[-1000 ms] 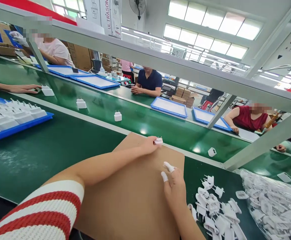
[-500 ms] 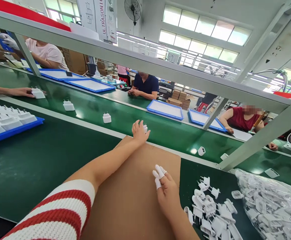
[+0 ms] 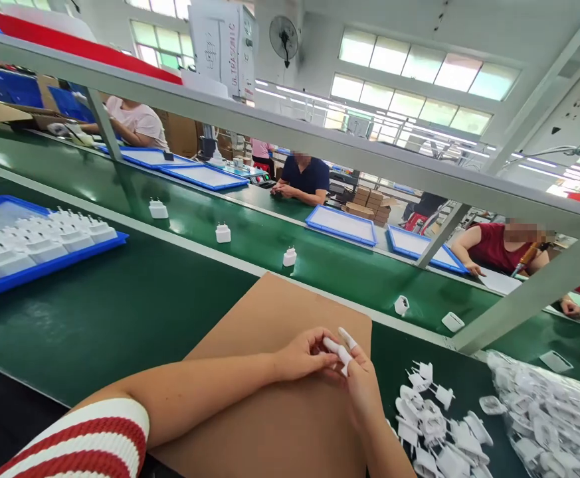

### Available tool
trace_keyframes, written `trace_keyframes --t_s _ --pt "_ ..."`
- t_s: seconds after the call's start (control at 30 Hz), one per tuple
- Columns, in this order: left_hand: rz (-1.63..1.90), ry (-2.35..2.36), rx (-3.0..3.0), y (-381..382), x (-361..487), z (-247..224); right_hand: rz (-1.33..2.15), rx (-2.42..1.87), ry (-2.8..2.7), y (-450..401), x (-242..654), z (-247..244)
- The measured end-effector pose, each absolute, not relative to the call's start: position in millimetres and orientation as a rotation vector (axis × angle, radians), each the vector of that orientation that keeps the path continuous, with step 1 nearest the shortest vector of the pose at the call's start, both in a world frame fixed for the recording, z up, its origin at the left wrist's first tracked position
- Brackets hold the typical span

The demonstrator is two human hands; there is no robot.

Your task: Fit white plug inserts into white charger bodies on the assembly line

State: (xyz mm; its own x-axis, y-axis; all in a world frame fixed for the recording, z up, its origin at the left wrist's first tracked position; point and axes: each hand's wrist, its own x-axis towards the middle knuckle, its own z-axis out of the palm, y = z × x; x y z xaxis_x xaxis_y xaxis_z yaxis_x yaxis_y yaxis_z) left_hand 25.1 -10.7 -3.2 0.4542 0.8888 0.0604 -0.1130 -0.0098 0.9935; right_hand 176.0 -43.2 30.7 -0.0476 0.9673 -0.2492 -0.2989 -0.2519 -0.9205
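Over the brown cardboard sheet, my left hand and my right hand meet, their fingertips together. White finger cots cover several fingertips of my right hand. The fingers of both hands are closed in towards each other; whatever lies between them is hidden. Beyond them on the green belt stands a white plug adapter, prongs up, apart from my hands. To the right of my right hand lies a loose heap of white plug parts with pins.
Farther left on the belt stand white adapters; white casings lie to the right. A blue tray holds rows of adapters. A clear bag of white parts sits at right. A slanting metal post crosses the belt; co-workers sit opposite.
My left hand has let go of the adapter on the belt and come back to my right hand. The co-worker's hand at far left has drawn away from an adapter. The view has shifted.
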Motion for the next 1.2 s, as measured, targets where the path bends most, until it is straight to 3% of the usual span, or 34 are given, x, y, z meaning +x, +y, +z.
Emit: trace_keyframes --t_s 0.17,1.2 --pt "0.933 0.786 1.489 -4.5 23.4 -10.2 1.694 -1.18 -0.784 -43.7 173.7 19.7" --pt "0.853 1.048 1.539 -2.6 25.7 -25.2 1.764 -1.173 -0.805 -25.6 189.4 -13.4"
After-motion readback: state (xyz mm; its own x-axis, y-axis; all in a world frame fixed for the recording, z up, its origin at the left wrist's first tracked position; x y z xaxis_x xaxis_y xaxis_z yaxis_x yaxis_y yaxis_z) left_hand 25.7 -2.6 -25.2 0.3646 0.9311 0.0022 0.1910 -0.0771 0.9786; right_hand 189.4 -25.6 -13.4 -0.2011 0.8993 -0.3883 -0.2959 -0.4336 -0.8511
